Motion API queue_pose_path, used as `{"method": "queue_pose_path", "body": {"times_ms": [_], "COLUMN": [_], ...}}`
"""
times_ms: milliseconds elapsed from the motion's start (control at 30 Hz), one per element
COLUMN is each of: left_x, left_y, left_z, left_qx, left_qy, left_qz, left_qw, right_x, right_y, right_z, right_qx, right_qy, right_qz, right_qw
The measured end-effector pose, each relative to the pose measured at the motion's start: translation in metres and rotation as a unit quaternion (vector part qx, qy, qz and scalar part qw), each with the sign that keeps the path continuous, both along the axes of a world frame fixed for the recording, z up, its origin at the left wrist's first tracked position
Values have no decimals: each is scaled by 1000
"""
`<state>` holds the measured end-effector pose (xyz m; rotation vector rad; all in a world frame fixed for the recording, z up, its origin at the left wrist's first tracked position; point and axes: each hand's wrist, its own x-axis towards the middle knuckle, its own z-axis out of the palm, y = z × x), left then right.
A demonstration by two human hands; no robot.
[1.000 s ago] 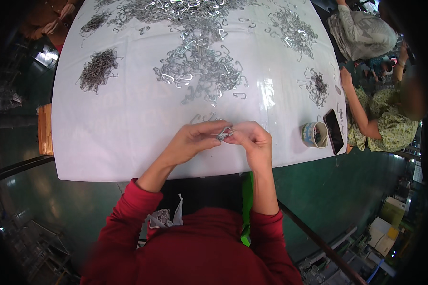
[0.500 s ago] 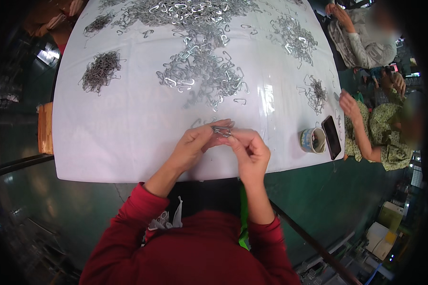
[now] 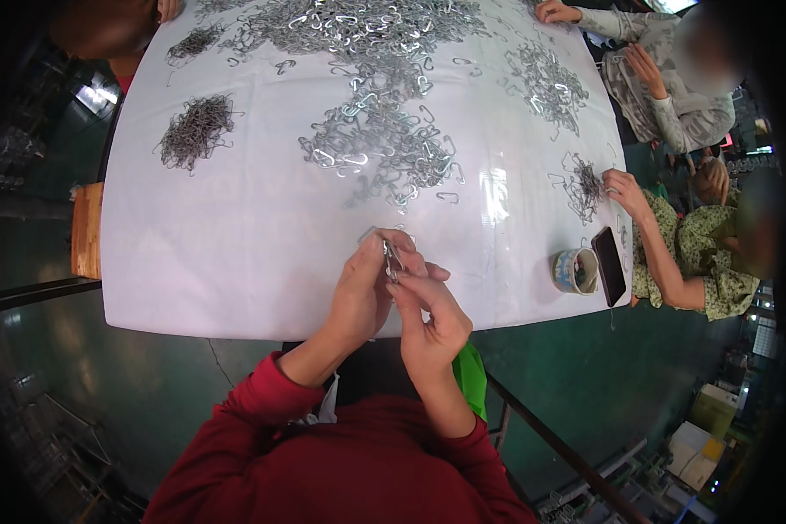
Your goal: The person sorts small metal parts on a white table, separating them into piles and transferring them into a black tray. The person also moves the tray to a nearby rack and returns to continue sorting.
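Observation:
Near the table's front edge, my left hand [image 3: 359, 286] holds a small silver carabiner [image 3: 392, 258] between thumb and fingers, its long side roughly upright. My right hand [image 3: 434, 321] is closed in a pinch at the carabiner's lower end; whether a separate wire piece is between those fingertips is too small to make out. Beyond my hands, a loose spread of silver carabiner bodies [image 3: 380, 157] lies on the white-covered table [image 3: 236, 271]. To the left sits a heap of thin bent wire pieces [image 3: 195, 133].
A large mound of carabiner bodies [image 3: 358, 31] covers the far middle. At the right edge stand a patterned tub [image 3: 575, 272] and a black phone [image 3: 610, 266]. Beside them, a co-worker's hand [image 3: 627, 194] touches a small wire heap [image 3: 582, 188]. Other people sit farther off.
My hands have turned the carabiner from lying crosswise to nearly upright, and my right hand has come left and lower. The near co-worker's hand has moved onto the small wire heap.

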<state>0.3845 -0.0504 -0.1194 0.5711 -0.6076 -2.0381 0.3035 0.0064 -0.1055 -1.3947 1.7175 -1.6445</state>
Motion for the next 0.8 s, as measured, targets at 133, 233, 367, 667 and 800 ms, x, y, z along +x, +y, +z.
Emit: {"method": "queue_pose_path", "body": {"times_ms": [133,233,367,667,800], "left_x": [0,-1,-1,-7,-7], "left_y": [4,7,7,4,2], "left_z": [-1,-5,-8,6,5], "left_qx": [13,24,28,42,37], "left_qy": [50,57,59,14,1], "left_qz": [-11,-7,-12,9,0], "left_qw": [999,998,998,999,999], "right_x": [2,5,8,11,10], "right_y": [1,0,-2,-5,-4], "right_z": [4,0,-7,-7,-7], "right_qx": [-21,-42,-68,-72,-53], "right_qy": [25,34,59,65,51], "right_qz": [8,-5,-32,-52,-50], "right_qw": [999,999,995,994,996]}}
